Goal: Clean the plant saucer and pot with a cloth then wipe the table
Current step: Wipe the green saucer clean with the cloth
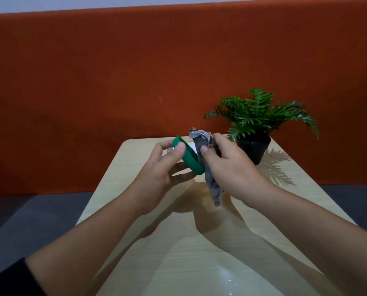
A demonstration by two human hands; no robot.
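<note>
My left hand [157, 174] holds a green plant saucer [190, 160] tilted on edge above the table, thumb on its rim. My right hand [229, 167] grips a bunched grey cloth [212, 184] pressed against the saucer's right side; the cloth's loose end hangs down toward the table. The black pot [256, 149] with a green fern-like plant [261, 113] stands on the table at the far right, just beyond my right hand.
The light wooden table [178, 242] runs from me to an orange padded wall [135, 82]. A white flat thing [192, 146] lies on the table behind the saucer, mostly hidden. Dark floor [39, 210] lies on both sides of the table.
</note>
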